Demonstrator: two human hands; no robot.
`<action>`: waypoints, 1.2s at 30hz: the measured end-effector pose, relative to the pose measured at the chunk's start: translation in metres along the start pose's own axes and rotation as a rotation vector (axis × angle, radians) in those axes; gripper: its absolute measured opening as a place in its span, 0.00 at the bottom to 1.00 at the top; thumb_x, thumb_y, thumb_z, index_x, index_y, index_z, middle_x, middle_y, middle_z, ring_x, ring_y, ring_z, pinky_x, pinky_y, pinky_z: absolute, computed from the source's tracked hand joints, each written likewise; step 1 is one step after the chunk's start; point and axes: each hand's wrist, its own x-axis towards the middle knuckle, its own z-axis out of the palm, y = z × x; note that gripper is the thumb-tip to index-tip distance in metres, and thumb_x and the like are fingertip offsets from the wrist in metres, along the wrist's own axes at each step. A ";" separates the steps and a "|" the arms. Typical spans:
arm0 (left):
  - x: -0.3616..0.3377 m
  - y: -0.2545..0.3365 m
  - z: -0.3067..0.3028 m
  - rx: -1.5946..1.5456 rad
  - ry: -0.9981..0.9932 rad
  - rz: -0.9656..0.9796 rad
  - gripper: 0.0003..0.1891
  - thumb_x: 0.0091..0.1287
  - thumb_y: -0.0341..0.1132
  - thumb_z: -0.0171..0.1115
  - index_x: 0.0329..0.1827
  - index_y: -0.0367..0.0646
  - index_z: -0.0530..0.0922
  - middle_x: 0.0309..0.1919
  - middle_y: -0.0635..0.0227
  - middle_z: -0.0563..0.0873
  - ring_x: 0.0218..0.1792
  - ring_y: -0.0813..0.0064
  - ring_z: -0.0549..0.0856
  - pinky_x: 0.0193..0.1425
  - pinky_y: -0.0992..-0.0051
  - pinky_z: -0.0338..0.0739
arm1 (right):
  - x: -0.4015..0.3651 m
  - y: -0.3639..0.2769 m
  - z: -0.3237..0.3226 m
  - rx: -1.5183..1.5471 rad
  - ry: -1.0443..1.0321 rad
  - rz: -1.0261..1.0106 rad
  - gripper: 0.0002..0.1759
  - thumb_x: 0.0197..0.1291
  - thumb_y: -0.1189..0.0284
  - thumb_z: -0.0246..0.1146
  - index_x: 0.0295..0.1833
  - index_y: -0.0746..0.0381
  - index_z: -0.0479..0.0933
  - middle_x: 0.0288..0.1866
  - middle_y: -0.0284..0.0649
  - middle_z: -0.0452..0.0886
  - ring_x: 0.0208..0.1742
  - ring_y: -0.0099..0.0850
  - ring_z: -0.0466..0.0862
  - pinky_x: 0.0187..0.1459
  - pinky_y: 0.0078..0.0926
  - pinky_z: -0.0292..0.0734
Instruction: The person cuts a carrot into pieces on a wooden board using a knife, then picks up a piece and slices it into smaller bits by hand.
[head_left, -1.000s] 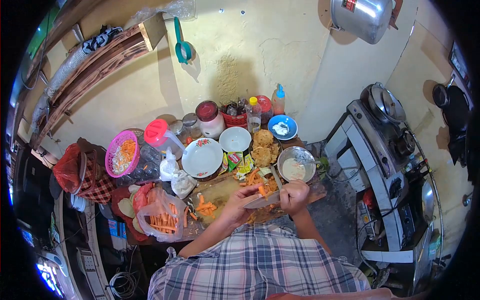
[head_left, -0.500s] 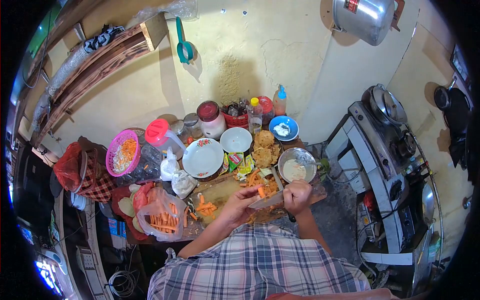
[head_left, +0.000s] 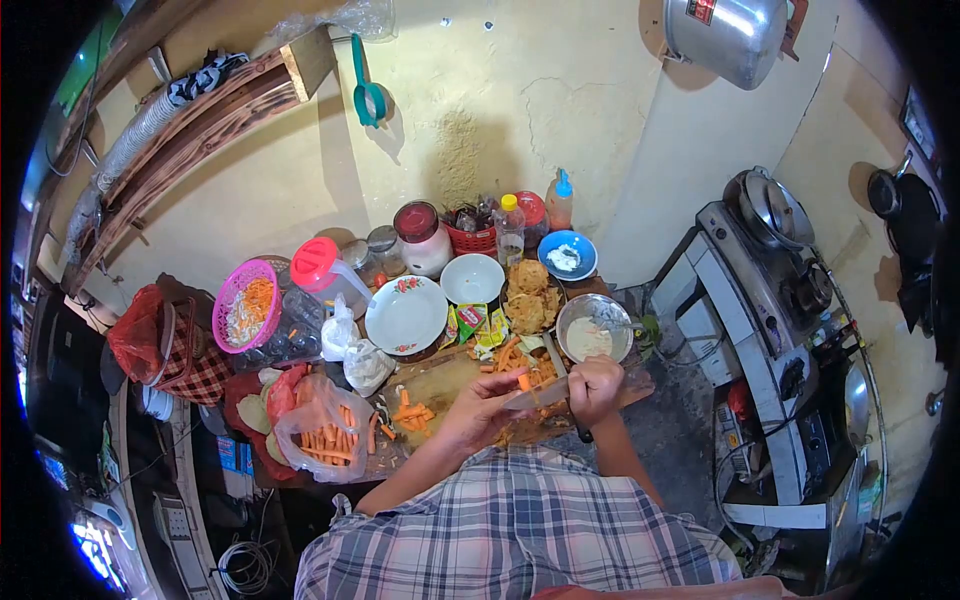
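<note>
A short piece of carrot [head_left: 524, 382] is pinched upright in the fingers of my left hand [head_left: 474, 413]. My right hand [head_left: 597, 390] is wrapped round the handle of a knife [head_left: 526, 400], its blade pointing left against the carrot. Both hands are above the wooden cutting board [head_left: 447, 376]. Cut carrot pieces [head_left: 411, 413] lie on the board's left part, and more orange pieces [head_left: 512, 357] are heaped behind my hands. The knife's handle is hidden in my fist.
A plastic bag of carrots [head_left: 325, 440] lies left of the board. Behind stand a floral plate [head_left: 406, 315], a white bowl [head_left: 472, 279], fried fritters [head_left: 531, 300] and a metal bowl of batter [head_left: 592, 335]. Seasoning sachets [head_left: 472, 319] lie between. A stove [head_left: 760, 290] is at right.
The knife blade and my right hand have shifted very slightly against the carrot. My left hand keeps its pinch, and the things around stay in place.
</note>
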 end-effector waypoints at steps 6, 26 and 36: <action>0.000 -0.002 -0.001 0.006 0.004 -0.038 0.20 0.63 0.25 0.61 0.60 0.40 0.74 0.43 0.61 0.83 0.40 0.70 0.85 0.44 0.76 0.81 | 0.000 -0.001 0.002 -0.003 -0.019 -0.005 0.14 0.42 0.73 0.56 0.10 0.62 0.63 0.09 0.43 0.63 0.12 0.42 0.66 0.21 0.37 0.62; 0.001 0.000 0.000 0.039 0.036 -0.064 0.18 0.64 0.24 0.59 0.58 0.40 0.75 0.47 0.63 0.82 0.42 0.71 0.84 0.50 0.72 0.83 | 0.003 0.000 0.010 -0.042 0.017 -0.014 0.14 0.43 0.73 0.56 0.10 0.61 0.64 0.09 0.44 0.64 0.12 0.42 0.67 0.20 0.37 0.62; 0.002 -0.004 0.002 0.075 0.030 -0.090 0.16 0.63 0.24 0.61 0.55 0.39 0.75 0.44 0.66 0.82 0.42 0.74 0.84 0.52 0.72 0.82 | 0.002 0.001 0.013 -0.059 0.021 0.018 0.15 0.44 0.74 0.56 0.10 0.62 0.65 0.09 0.45 0.64 0.12 0.43 0.68 0.20 0.38 0.63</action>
